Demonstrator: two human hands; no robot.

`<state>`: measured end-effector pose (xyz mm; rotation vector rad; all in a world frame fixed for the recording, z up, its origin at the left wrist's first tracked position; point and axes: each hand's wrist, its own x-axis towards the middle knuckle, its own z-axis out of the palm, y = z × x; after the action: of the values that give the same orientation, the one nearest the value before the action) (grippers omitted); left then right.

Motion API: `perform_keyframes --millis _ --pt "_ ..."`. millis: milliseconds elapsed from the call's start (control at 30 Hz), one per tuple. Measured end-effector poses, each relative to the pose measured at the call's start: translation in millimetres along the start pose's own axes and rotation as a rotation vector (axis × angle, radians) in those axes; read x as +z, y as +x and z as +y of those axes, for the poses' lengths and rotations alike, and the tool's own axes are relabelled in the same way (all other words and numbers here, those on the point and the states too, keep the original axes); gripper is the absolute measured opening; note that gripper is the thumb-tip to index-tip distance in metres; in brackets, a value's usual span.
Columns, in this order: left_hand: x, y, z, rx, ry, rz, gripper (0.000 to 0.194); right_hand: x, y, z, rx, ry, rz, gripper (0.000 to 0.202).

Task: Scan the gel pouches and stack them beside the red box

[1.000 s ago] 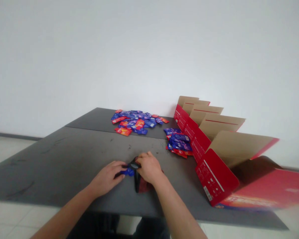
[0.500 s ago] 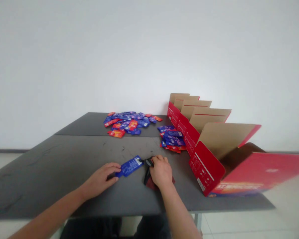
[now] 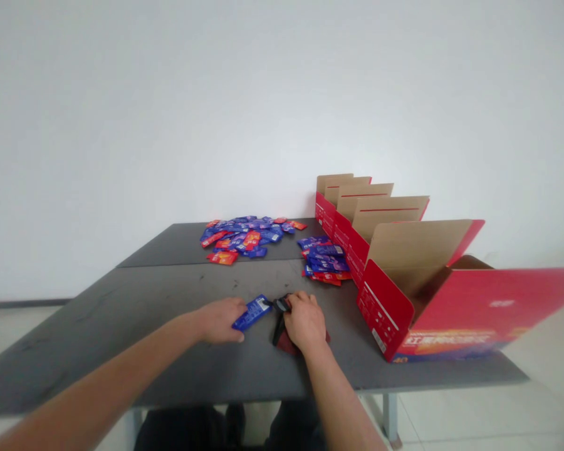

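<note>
Blue packet (image 3: 256, 311), lying aslant on the grey table (image 3: 169, 307) between both hands, with the near left end at the left hand (image 3: 222, 319) and the far right end, bearing a pale printed patch, just beside a black object (image 3: 282, 304). At the left hand, fingertips along the packet's upper left edge and thumb lower down, nearer the table's front edge; thumb and fingers visibly apart, with the packet's left end between or partly under them. Impossible to tell from this angle whether pinched or merely pressed there. Most of the packet's printed face exposed, to the right of those fingers and well in view.

At the right hand (image 3: 305, 319), fingers curled together over the black object and clamped on it, with its narrow tip towards the packet's right end; contact between tip and packet too small to tell. Beneath and beside that hand, dark red material (image 3: 287, 343) with a black strip along its left side. No right fingertips on the packet itself.

Farther back, a loose heap of blue and red packets (image 3: 244, 237); nearer and to the right, a smaller stack of packets (image 3: 328, 262) beside a row of red cartons (image 3: 350, 244), flaps raised.
</note>
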<state>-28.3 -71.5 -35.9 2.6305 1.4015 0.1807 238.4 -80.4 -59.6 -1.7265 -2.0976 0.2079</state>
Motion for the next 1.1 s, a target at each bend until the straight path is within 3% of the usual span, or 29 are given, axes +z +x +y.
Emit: perform_keyframes --millis 133,300,500,600,700,800,933,1100 --pt "10.7 -0.3 12.9 -0.052 0.066 -0.042 0.058 0.7 -0.3 0.0 0.005 -0.011 0.001 0.02" --pt "14.0 -9.3 0.8 -0.057 0.042 -0.025 0.051 2.0 -0.5 0.5 -0.002 -0.005 0.007 0.021" --pt "-19.5 14.8 -13.1 -0.003 -0.066 -0.215 0.026 1.5 -0.4 0.7 -0.002 0.017 0.001 0.021" --pt "-32.6 34.4 -33.0 -0.029 -0.107 -0.271 0.028 0.9 -0.6 0.7 -0.002 0.017 -0.003 0.02" --pt "-28.6 45.8 -54.5 -0.076 -0.115 -0.215 0.035 1.3 -0.5 1.0 -0.001 0.024 0.009 0.019" --pt "-10.2 46.1 -66.8 -0.107 -0.112 -0.069 0.03 3.4 -0.1 2.3 -0.003 0.04 0.033 0.017" --pt "16.4 36.5 -68.3 -0.11 -0.136 0.067 0.033 7.4 1.3 2.6 0.007 0.059 0.053 0.017" --pt "33.3 20.5 -58.0 -0.11 -0.202 0.177 0.037 13.0 17.8 -17.2 -0.068 0.175 0.04 0.018"
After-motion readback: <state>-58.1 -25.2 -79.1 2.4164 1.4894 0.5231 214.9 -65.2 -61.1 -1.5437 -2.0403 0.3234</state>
